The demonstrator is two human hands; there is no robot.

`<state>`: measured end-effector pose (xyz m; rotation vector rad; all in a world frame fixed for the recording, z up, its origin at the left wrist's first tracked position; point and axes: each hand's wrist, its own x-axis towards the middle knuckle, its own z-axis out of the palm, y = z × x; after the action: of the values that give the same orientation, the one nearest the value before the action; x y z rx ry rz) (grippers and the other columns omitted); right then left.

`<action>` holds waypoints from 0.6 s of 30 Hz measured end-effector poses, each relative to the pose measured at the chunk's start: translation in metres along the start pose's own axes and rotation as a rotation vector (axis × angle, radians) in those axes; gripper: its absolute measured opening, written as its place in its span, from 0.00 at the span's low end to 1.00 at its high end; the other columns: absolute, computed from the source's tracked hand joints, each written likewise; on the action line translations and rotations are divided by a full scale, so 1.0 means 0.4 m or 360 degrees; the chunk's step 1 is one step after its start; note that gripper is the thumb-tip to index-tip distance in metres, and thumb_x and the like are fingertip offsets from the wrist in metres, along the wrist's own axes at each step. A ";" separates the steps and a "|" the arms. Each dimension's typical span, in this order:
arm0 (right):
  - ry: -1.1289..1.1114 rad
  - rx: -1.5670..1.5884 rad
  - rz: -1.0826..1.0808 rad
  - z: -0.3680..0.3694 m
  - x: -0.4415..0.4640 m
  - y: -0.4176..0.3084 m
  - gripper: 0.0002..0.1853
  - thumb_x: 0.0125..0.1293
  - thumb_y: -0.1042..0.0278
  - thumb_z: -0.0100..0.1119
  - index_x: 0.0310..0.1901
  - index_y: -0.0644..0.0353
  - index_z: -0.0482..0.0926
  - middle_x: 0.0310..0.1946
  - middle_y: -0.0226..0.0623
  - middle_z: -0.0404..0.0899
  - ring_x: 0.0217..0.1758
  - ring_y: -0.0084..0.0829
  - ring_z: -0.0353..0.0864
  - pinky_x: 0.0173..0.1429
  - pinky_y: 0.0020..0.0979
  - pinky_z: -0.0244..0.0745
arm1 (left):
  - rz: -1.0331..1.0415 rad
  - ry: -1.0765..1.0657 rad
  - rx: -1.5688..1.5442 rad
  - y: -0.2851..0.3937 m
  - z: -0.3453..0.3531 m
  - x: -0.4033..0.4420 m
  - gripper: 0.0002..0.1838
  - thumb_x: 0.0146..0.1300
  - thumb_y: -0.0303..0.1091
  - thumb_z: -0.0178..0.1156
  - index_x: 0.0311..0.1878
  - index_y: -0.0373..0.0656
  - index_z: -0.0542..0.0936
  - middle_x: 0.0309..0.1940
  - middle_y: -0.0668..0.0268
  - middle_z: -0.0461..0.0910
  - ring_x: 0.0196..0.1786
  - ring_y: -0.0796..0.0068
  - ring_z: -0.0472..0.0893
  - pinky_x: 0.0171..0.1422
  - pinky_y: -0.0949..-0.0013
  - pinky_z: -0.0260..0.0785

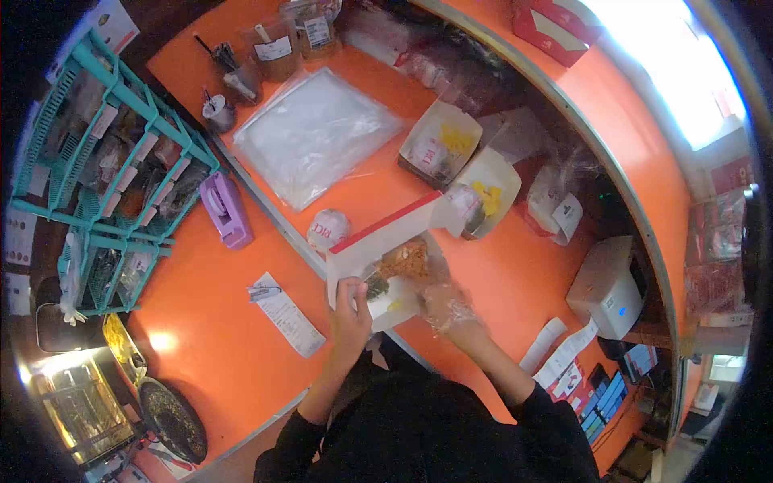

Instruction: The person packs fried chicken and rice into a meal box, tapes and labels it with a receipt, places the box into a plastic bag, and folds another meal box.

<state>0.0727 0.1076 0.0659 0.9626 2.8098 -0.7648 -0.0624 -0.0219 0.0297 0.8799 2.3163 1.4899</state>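
Note:
My left hand (351,316) grips the near left side of an open white food box (346,262) with a red edge, its fingers bent over the wall. Inside lie a brown fried piece (407,259), something dark green (376,286) and a little yellow food near the bottom. At the box's right side is my right hand (449,310), in a clear plastic glove and blurred; its fingers are smeared, so what they hold cannot be made out. A round wrapped rice pack (329,230) sits just beyond the box's left corner.
Two open boxes (441,143) (493,191) with rice packs and yellow food stand beyond. Clear plastic sheets (314,133) lie at the back. A receipt (291,324), purple tape dispenser (225,211) and teal rack (105,161) are left; a printer (608,290) is right.

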 end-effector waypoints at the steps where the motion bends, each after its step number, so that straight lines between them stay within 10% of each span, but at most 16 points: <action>1: -0.0096 -0.0053 0.0076 -0.031 0.014 -0.035 0.22 0.56 0.70 0.55 0.55 0.50 0.76 0.48 0.44 0.76 0.55 0.43 0.74 0.58 0.45 0.70 | -0.0008 -0.0004 -0.0112 0.002 0.004 0.000 0.08 0.65 0.32 0.55 0.39 0.36 0.73 0.37 0.51 0.73 0.45 0.50 0.72 0.51 0.56 0.63; 18: 0.0010 0.0113 0.0040 -0.010 0.016 -0.082 0.21 0.54 0.65 0.61 0.52 0.54 0.76 0.44 0.50 0.78 0.46 0.47 0.78 0.49 0.43 0.74 | 0.0125 0.0060 0.0002 0.053 0.002 0.027 0.08 0.64 0.30 0.55 0.37 0.34 0.73 0.39 0.51 0.72 0.49 0.50 0.70 0.53 0.55 0.62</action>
<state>0.0483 0.0908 0.0820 1.0099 2.7877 -0.8651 -0.0630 -0.0085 0.0492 0.9620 2.3341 1.5496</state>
